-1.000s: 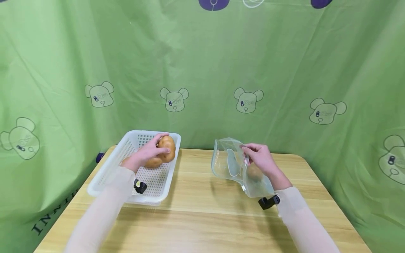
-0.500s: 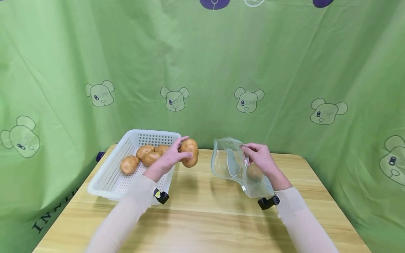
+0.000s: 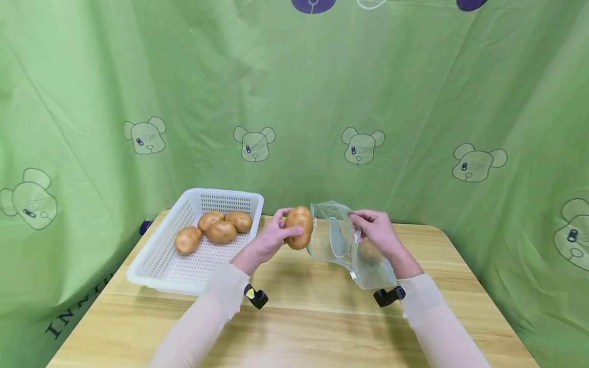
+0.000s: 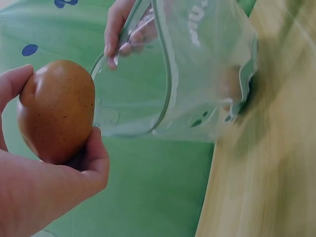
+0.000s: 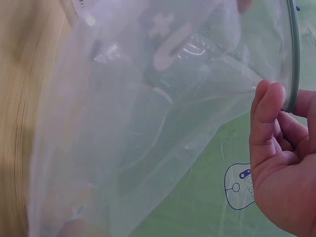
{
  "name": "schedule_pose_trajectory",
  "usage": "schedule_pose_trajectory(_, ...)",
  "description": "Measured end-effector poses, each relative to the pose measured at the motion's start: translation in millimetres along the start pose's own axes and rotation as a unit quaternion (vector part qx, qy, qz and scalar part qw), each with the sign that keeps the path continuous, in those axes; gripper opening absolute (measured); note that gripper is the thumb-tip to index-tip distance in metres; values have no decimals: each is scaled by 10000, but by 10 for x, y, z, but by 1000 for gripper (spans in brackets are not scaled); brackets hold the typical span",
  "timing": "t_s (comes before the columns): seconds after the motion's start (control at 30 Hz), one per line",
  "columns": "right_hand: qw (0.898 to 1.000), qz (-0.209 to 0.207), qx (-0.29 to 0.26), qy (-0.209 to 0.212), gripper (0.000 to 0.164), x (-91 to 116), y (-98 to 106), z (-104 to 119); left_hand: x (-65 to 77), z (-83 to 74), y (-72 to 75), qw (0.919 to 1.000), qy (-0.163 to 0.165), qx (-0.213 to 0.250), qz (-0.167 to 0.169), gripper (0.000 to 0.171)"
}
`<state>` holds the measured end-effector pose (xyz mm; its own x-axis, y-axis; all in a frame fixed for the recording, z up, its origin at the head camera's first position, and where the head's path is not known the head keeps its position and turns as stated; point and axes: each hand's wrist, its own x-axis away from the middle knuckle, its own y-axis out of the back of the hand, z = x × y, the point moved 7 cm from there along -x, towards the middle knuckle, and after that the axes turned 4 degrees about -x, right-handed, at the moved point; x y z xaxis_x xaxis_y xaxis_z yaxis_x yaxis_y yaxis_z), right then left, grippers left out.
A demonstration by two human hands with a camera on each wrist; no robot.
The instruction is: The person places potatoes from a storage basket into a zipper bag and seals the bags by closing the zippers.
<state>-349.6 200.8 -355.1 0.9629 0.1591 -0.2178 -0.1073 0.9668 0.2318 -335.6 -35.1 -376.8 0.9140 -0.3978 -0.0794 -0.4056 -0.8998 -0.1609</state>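
My left hand [image 3: 269, 240] grips a brown potato [image 3: 299, 228] between thumb and fingers, held above the table at the mouth of a clear zip bag [image 3: 338, 235]. In the left wrist view the potato [image 4: 59, 111] sits just beside the bag's greenish rim [image 4: 168, 74], which gapes toward it. My right hand [image 3: 379, 230] pinches the bag's upper edge; the right wrist view shows thumb and fingers [image 5: 269, 101] closed on the film by the zip strip [image 5: 292, 59]. Another potato [image 3: 369, 251] shows blurred through the bag's lower part.
A white perforated plastic basket [image 3: 156, 255] stands at the left of the wooden table [image 3: 303, 327], with several potatoes [image 3: 222, 231] inside. A green curtain [image 3: 294, 102] with bear-head prints hangs behind and at both sides.
My left hand has lifted a potato out of the basket and carried it right to the bag's opening. The right hand and bag have stayed almost still.
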Motion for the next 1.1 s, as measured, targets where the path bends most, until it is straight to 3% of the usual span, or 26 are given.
schedule_pose_trajectory(0.17, 10000, 20, 7, 3, 28, 6, -20, -19, 1, 88, -149, 9991, 211, 248, 273, 63)
schedule_pose_trajectory(0.37, 10000, 7, -74, 16, 31, 5, -37, -21, -8, 115, -295, 9981, 107, 21, 614, 66)
schedule_pose_trajectory(0.5, 10000, -8, -96, 2, 30, 1, -42, 1, -40, 134, -343, 9978, 122, -140, 632, 64)
schedule_pose_trajectory(0.73, 9999, 59, -107, 56, 29, 8, -37, 64, -76, 215, -398, 9967, 488, -21, 653, 56)
schedule_pose_trajectory(0.93, 9999, 24, -84, 73, 28, 1, -12, 97, -113, 229, -421, 9963, 448, -121, 730, 66)
schedule_pose_trajectory(1.1, 9999, 50, -94, 74, 27, -7, -2, 112, -122, 194, -452, 9949, 367, -544, 767, 72)
